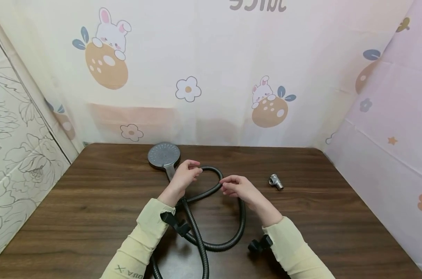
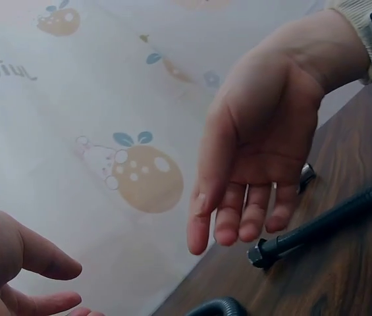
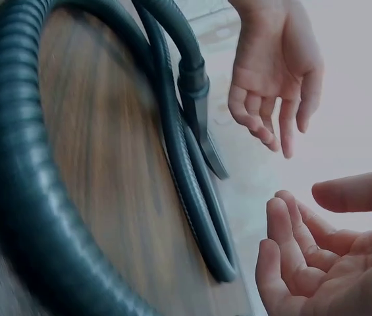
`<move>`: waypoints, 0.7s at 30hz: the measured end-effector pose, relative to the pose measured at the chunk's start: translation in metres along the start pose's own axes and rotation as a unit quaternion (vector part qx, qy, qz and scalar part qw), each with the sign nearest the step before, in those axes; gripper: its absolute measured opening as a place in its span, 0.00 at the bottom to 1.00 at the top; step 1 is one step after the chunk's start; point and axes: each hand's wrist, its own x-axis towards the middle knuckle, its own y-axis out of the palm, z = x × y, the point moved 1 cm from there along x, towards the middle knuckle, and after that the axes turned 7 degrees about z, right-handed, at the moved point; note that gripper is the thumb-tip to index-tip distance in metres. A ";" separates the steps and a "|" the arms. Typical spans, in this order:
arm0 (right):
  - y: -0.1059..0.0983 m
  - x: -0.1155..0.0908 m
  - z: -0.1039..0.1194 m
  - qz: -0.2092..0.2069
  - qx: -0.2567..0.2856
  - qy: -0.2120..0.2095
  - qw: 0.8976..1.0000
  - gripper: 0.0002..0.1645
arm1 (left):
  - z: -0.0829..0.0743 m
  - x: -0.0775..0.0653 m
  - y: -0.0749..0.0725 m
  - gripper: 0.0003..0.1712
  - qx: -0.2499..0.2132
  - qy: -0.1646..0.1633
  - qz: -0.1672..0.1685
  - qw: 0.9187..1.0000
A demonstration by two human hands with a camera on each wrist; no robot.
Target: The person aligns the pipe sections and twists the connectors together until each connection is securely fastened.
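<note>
A grey shower head [image 1: 164,155] lies face up near the table's back edge, its handle partly behind my left hand [image 1: 184,177]. From it a black ribbed shower hose [image 1: 228,245] loops and crosses itself on the table. My left hand hovers over the handle side with relaxed, empty fingers. Over the loop's right side is my right hand [image 1: 241,189], fingers loosely bent and nothing in them. The left wrist view shows a hose end with a metal nut [image 2: 260,255] just beyond the right fingertips. Both palms [image 3: 274,66] face inward, apart from each other.
A small chrome angled fitting [image 1: 275,182] lies on the dark wood table [image 1: 336,217], right of my right hand. Black straps [image 1: 176,224] sit on both sleeve cuffs. A printed curtain [image 1: 225,58] hangs behind the table; patterned panels stand at both sides.
</note>
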 end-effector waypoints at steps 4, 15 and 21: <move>-0.010 -0.003 -0.001 -0.014 -0.001 0.003 1.000 0.21 | 0.001 0.001 0.004 0.18 -0.001 0.002 0.009 1.000; -0.033 -0.011 -0.006 -0.048 -0.001 0.005 0.999 0.21 | -0.002 0.001 0.017 0.18 0.005 0.007 0.044 0.999; -0.045 -0.016 -0.010 -0.053 0.008 0.003 0.999 0.23 | -0.004 0.002 0.026 0.15 0.010 0.005 0.058 0.998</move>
